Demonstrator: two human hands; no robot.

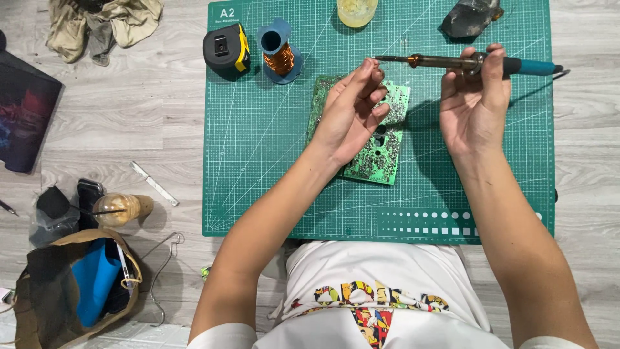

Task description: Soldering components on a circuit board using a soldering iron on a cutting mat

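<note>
Hands work over a green cutting mat (271,161) laid on a pale wood-look floor (116,116), seen from the head camera looking straight down. The right hand (473,106) is curled around a soldering iron (452,62), thumb and fingers closed on the metal shaft just ahead of its teal handle, which sticks out to the right. The iron lies level, its thin tip pointing left. The left hand (352,113) hovers above a green circuit board (381,145) with its fingers drawn together, and their tips meet the tip of the iron; whether they pinch anything there is too small to tell. The board lies flat near the mat's middle, solder side up, partly covered by that hand.

At the mat's far edge stand a black and yellow tape measure (226,48), a blue spool of copper wire (279,52), a yellowish cup (356,11) and a dark crumpled lump (470,18). On the floor to the left lie a small knife (155,183), a round amber bottle (123,208), a brown bag (77,287) with blue contents and a heap of beige cloth (103,22).
</note>
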